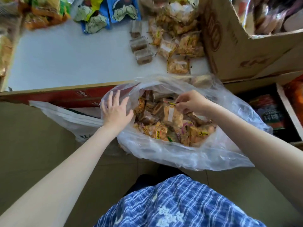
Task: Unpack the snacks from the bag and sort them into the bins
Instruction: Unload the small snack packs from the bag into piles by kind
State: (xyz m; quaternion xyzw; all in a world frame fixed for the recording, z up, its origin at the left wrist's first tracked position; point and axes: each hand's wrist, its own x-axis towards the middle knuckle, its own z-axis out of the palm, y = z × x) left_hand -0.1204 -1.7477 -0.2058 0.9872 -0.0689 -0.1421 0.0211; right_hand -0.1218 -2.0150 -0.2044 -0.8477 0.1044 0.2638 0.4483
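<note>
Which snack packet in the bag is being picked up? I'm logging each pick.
The tan packet with the white label, top centre of the clear bag: the right hand pinches its top edge; the others lie untouched.

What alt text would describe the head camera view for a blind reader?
The right hand pinches a clear packet of golden snacks inside a large transparent plastic bag, while the left hand presses the bag's rim open. Similar packets lie on the white table beyond.

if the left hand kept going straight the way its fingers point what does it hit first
Probably the clear plastic bag: the left hand already lies open against its near-left wall. Beyond that comes the red carton edge; depth is unclear.
</note>
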